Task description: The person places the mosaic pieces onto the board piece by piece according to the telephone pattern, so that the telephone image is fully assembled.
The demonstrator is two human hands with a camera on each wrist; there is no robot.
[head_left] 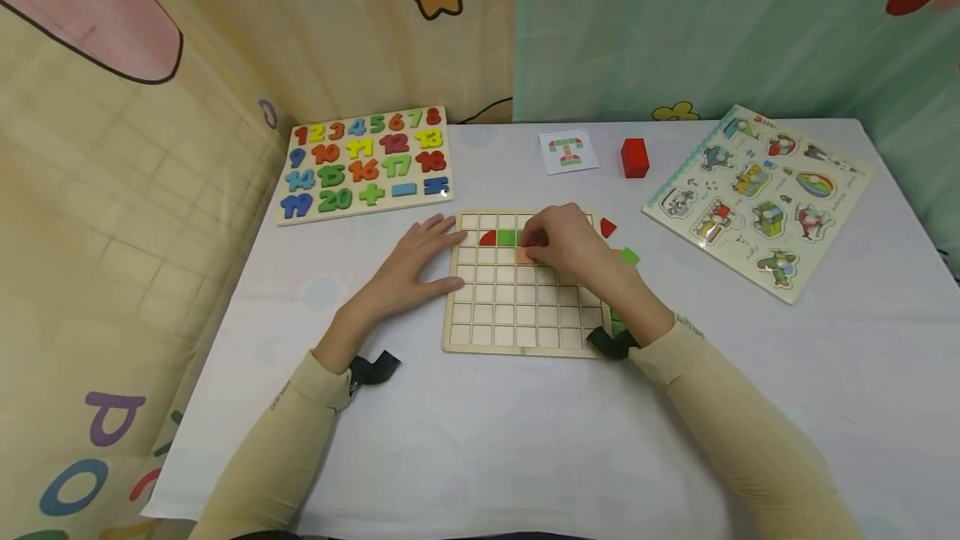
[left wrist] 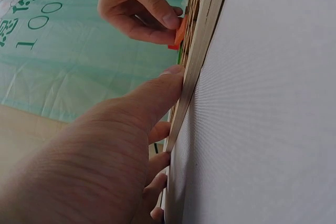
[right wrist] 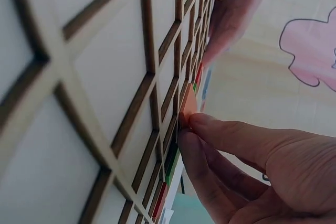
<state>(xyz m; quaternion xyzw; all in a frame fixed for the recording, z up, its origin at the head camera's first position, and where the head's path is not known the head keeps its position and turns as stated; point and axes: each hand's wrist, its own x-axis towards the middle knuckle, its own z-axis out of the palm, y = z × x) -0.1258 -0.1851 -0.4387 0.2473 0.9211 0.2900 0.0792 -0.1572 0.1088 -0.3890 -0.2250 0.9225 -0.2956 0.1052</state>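
A wooden grid board (head_left: 483, 338) lies on the white table. My right hand (head_left: 566, 240) pinches an orange square tile (right wrist: 188, 106) between thumb and fingers. It is tilted against the second row of cells in the right wrist view. A red quarter-round tile (head_left: 488, 238) and a green square tile (head_left: 507, 237) sit in the row just above. Also in the right wrist view, another green tile (right wrist: 171, 162) and red tile (right wrist: 159, 201) lie farther along, partly hidden in the head view. My left hand (head_left: 405, 261) rests against the board's left edge, fingers spread.
Loose tiles, including a red one (head_left: 607, 227) and a green one (head_left: 629, 256), lie right of the board. Behind are a pattern card (head_left: 567, 167) and a red block (head_left: 634, 158). A number puzzle (head_left: 363, 207) stands left, a picture puzzle (head_left: 813, 261) right.
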